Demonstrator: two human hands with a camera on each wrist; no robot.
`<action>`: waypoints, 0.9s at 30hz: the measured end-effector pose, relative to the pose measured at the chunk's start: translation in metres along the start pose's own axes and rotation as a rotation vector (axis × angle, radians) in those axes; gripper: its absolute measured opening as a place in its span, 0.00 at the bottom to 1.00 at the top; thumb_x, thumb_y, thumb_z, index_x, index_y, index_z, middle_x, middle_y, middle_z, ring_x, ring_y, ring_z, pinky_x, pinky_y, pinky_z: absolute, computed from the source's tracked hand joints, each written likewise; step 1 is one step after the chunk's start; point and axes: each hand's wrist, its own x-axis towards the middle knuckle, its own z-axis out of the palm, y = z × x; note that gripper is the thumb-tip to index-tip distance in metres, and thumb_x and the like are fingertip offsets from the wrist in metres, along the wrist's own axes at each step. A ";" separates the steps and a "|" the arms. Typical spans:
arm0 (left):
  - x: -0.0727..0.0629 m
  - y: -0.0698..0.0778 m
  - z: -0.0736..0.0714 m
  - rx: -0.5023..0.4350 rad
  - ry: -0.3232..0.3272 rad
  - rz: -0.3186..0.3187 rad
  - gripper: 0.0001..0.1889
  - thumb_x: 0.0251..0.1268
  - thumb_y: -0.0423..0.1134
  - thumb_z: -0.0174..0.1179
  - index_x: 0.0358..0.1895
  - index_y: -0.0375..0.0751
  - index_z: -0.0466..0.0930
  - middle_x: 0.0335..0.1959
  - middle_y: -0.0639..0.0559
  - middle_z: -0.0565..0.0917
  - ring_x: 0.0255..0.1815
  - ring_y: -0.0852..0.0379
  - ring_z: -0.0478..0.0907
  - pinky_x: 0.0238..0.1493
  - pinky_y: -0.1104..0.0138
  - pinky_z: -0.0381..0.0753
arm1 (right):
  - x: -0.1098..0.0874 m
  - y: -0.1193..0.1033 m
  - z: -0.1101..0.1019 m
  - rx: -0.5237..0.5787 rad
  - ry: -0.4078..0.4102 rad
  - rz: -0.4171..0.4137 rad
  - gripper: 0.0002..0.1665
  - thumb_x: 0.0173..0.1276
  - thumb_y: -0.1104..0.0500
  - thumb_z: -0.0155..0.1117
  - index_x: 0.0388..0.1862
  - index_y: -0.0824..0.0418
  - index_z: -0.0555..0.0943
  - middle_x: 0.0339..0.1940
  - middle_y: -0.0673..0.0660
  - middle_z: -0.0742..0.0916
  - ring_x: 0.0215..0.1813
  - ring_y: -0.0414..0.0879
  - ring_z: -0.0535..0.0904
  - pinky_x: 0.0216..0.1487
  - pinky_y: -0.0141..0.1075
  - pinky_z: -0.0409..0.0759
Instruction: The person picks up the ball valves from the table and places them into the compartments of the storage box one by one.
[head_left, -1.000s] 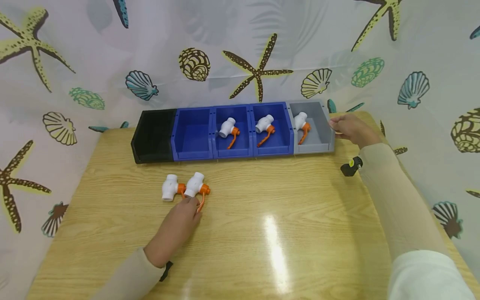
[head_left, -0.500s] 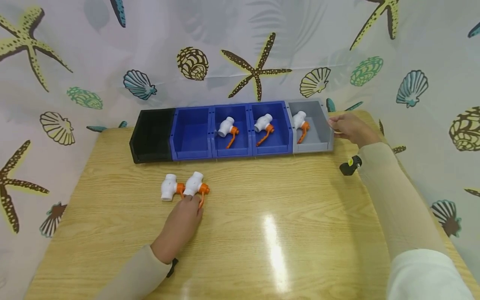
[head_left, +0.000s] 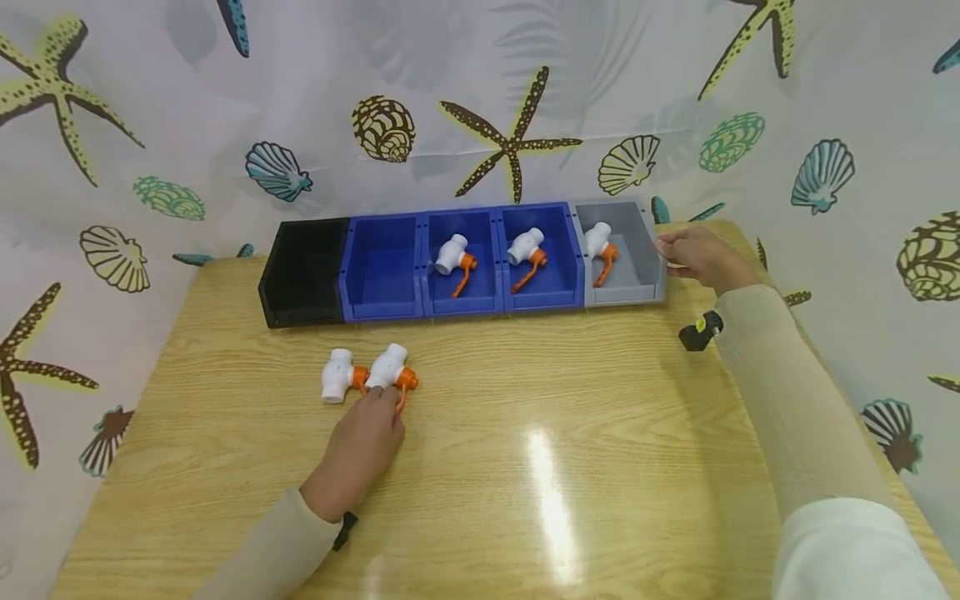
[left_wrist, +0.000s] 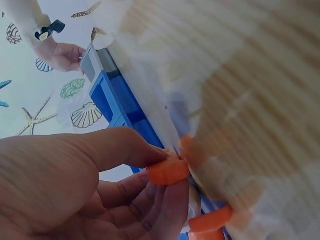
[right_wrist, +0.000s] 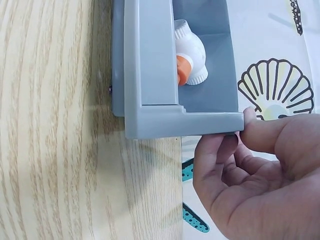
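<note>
Two white PVC ball valves with orange handles lie side by side on the wooden table. My left hand point(head_left: 363, 446) is at the right-hand ball valve point(head_left: 388, 365); in the left wrist view its thumb and finger pinch the orange handle point(left_wrist: 167, 172). The left-hand ball valve point(head_left: 337, 377) lies just beside it, its handle partly hidden behind my fingers. At the far right, my right hand point(head_left: 705, 257) grips the side wall of the grey bin point(head_left: 636, 250), thumb on one face and fingers on the other. Inside that bin sits a ball valve point(right_wrist: 192, 55).
The grey bin ends a joined row with a black bin point(head_left: 303, 271) and three blue bins. The leftmost blue bin point(head_left: 386, 275) holds nothing; the other two hold a ball valve point(head_left: 452, 254) and a ball valve point(head_left: 525, 247). A patterned cloth point(head_left: 315, 75) hangs behind.
My left hand has shifted slightly forward over the right-hand valve's handle, covering more of it. My right hand stays on the grey bin; the valves have not visibly moved.
</note>
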 end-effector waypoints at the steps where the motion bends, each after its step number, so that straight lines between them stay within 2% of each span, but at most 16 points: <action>1: 0.000 0.000 0.000 -0.004 -0.001 -0.010 0.04 0.51 0.25 0.56 0.29 0.37 0.71 0.22 0.48 0.70 0.21 0.54 0.68 0.20 0.63 0.69 | 0.000 0.000 0.000 0.001 -0.001 0.000 0.31 0.76 0.55 0.42 0.71 0.69 0.53 0.56 0.56 0.67 0.52 0.44 0.66 0.63 0.45 0.64; 5: 0.002 -0.001 -0.002 0.000 0.000 -0.028 0.04 0.52 0.27 0.56 0.29 0.37 0.71 0.23 0.48 0.70 0.22 0.53 0.69 0.20 0.62 0.70 | 0.001 0.000 0.000 -0.001 0.002 -0.001 0.31 0.76 0.55 0.42 0.71 0.69 0.53 0.54 0.54 0.67 0.51 0.43 0.65 0.63 0.45 0.64; 13: 0.004 -0.004 -0.003 0.024 -0.033 -0.043 0.05 0.53 0.29 0.58 0.31 0.38 0.72 0.24 0.49 0.71 0.23 0.53 0.70 0.19 0.62 0.70 | 0.002 0.002 0.001 -0.007 0.007 -0.005 0.31 0.76 0.54 0.42 0.71 0.69 0.53 0.57 0.56 0.67 0.55 0.45 0.65 0.62 0.44 0.65; 20: 0.004 -0.007 -0.004 0.034 -0.041 -0.032 0.06 0.54 0.31 0.59 0.36 0.38 0.76 0.29 0.49 0.75 0.28 0.52 0.73 0.25 0.60 0.74 | 0.003 0.003 0.001 0.010 0.002 -0.007 0.32 0.75 0.54 0.43 0.71 0.69 0.52 0.56 0.56 0.68 0.54 0.44 0.65 0.63 0.44 0.64; 27: 0.004 -0.010 -0.003 -0.011 -0.029 -0.034 0.08 0.55 0.31 0.58 0.39 0.38 0.78 0.34 0.49 0.78 0.34 0.51 0.74 0.31 0.59 0.75 | 0.002 0.003 0.001 0.003 0.021 -0.001 0.30 0.75 0.55 0.43 0.70 0.69 0.55 0.52 0.54 0.69 0.50 0.42 0.67 0.60 0.41 0.68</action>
